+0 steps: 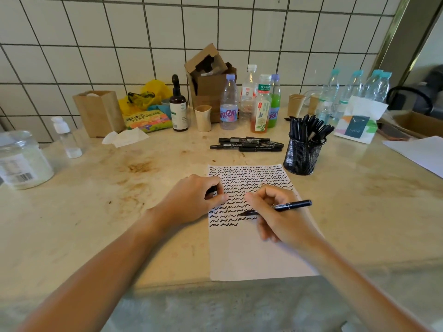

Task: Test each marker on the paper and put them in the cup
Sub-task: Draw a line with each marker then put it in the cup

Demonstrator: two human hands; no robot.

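Markers are what this is about, and the one in use lies across my right hand (278, 214), just below the middle of the frame. My fingers curl round the black marker (280, 207), its tip down on the paper (251, 255) at the end of the lowest rows of black squiggles, its back end pointing right. My left hand (191, 202) sits just left of it at the sheet's left edge, fingers curled round a small black piece (212, 191) — I take it for the cap, though little of it shows. The paper lies on the stained beige counter (96, 200), squiggles filling its upper half and the lower half bare, its bottom edge at the counter's front edge.

Above the sheet, right of centre, stands the black mesh cup (303, 156), crowded with upright black markers. Just left of it, a small pile of loose markers (247, 144) lies flat on the counter.

Further up the frame, along the tiled wall — plastic bottles (254, 101), paper cups (203, 118), a brown pump bottle (178, 109), an open cardboard box (208, 77) and a yellow bag (148, 94). At the left edge sits a clear jar (21, 161); at the upper right, a tissue pack (358, 123) and more water bottles (354, 89).
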